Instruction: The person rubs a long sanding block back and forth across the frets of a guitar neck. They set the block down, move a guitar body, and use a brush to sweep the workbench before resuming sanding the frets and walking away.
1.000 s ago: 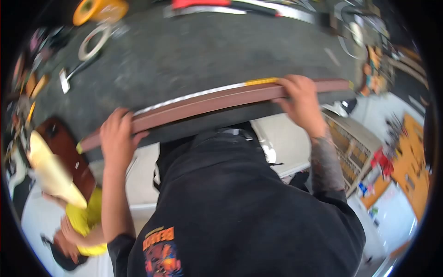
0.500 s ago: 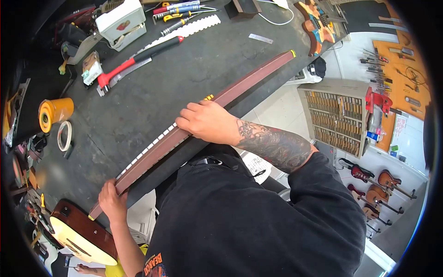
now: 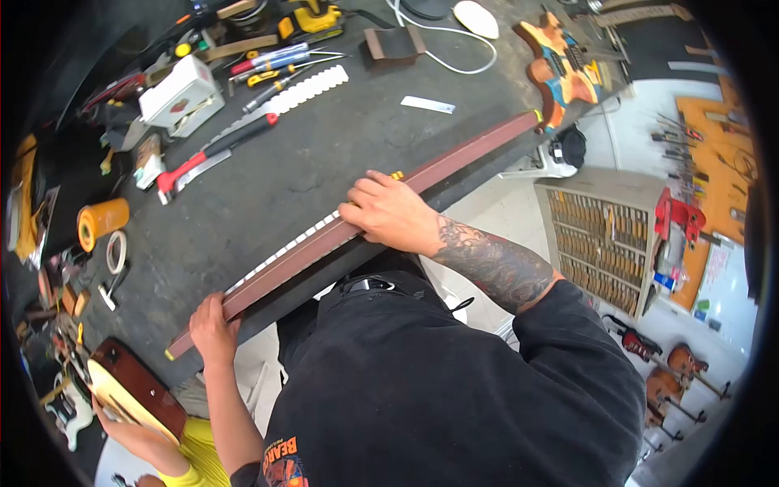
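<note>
**Between our left hand [image 3: 213, 331] and right hand [image 3: 389, 213], a long brown bar [image 3: 286, 273] risks a knock**

Along the near edge of the bench [image 3: 300, 174], we grasp the bar with both hands, left near one end, right around its middle; a pale toothed strip [image 3: 280, 253] lines its far side. Beyond our right hand, the long free end comes close to a painted guitar body [image 3: 564, 77], which a careless swing could chip. Past our left hand, a backward jab could strike an acoustic guitar [image 3: 142, 385]. Loosened fingers could let the strip slip.
</note>
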Demonstrator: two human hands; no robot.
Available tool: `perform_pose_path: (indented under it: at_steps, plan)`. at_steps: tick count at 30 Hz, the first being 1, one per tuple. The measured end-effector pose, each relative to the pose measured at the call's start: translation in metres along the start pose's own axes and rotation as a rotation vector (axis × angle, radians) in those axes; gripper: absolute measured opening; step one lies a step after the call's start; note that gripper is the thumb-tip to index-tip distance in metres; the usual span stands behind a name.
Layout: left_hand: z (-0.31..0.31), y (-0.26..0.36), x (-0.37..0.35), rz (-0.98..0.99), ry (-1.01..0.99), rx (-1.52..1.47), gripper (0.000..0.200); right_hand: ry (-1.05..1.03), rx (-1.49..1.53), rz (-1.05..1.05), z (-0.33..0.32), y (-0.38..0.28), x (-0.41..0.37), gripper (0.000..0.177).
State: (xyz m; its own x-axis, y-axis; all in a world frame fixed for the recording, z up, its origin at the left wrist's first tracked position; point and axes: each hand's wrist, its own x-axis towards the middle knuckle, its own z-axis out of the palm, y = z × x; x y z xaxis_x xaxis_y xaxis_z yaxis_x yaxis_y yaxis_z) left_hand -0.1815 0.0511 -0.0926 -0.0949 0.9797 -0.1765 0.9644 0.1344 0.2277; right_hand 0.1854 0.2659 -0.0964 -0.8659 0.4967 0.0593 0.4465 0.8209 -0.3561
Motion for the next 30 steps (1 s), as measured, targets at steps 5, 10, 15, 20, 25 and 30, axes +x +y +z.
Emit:
perform_pose_path:
  at_steps: [5,10,15,20,25,30]
  plan:
    - [-0.016,0.002,-0.002,0.052,-0.005,0.010,0.057,-0.158,-0.028,0.036,-0.012,-0.003,0.007,0.071]
    - [-0.001,-0.005,0.000,0.031,-0.059,0.035,0.061,0.115,-0.028,0.283,-0.064,-0.027,-0.016,0.073]
    - [0.001,-0.011,-0.006,0.028,-0.040,0.056,0.060,0.869,-0.051,1.094,-0.084,0.094,-0.161,0.058]
    - [0.002,-0.007,-0.005,0.001,-0.042,0.068,0.061,0.729,0.143,1.676,-0.081,0.272,-0.273,0.090]
    - [0.008,-0.014,-0.011,-0.027,0.016,0.150,0.065,0.605,0.295,1.691,-0.069,0.330,-0.245,0.075]
    - [0.009,-0.004,-0.007,-0.105,0.013,0.172,0.073,0.566,0.202,1.765,-0.060,0.355,-0.235,0.048]
